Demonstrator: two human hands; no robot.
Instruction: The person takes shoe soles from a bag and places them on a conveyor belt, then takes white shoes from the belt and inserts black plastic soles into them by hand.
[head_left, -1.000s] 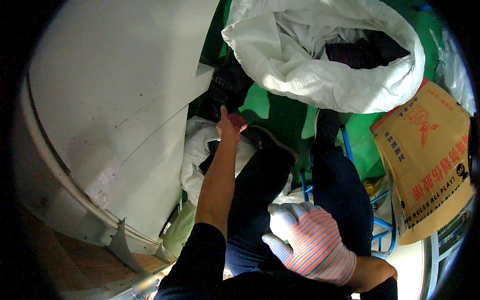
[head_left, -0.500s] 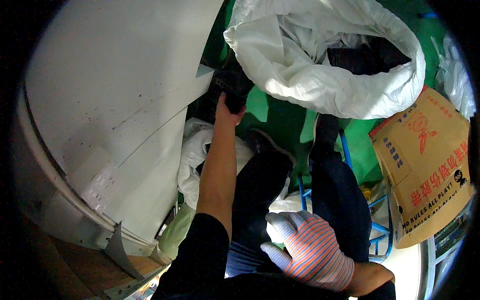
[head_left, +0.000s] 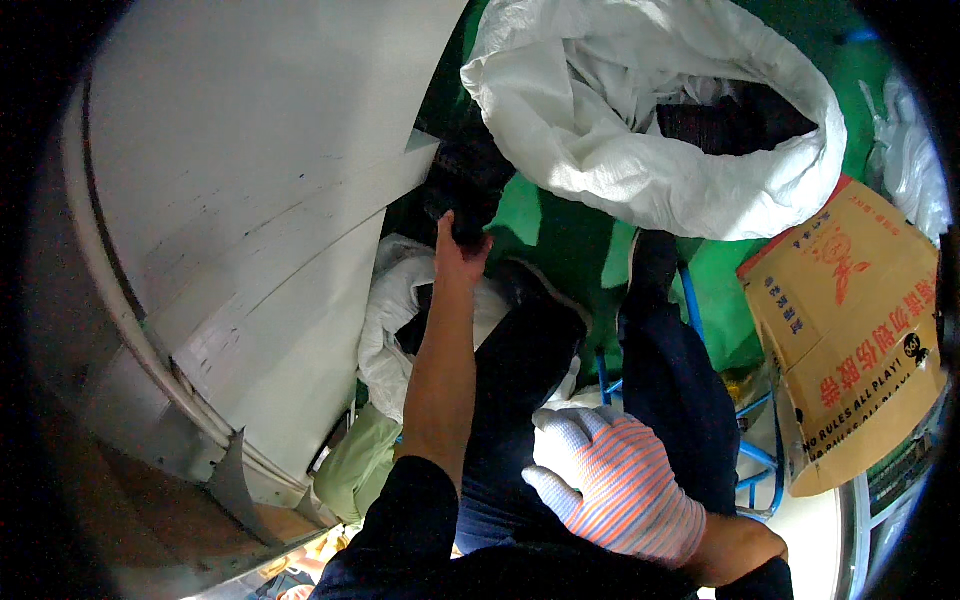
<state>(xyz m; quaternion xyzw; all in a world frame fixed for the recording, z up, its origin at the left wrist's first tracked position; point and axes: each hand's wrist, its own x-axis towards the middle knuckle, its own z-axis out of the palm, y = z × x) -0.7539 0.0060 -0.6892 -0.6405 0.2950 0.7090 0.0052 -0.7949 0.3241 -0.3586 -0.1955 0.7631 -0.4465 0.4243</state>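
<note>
Nearest, on the lap: right hand, striped-gloved, loosely curled, holding nothing. Farther out, bare left hand pinched shut on a dark garment, lifted beside the open white sack, not yet inside.

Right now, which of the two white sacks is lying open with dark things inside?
The large white woven sack at the top, its mouth rolled wide open around dark cloth; the smaller crumpled white sack beside the bare left hand shows no opening.
</note>
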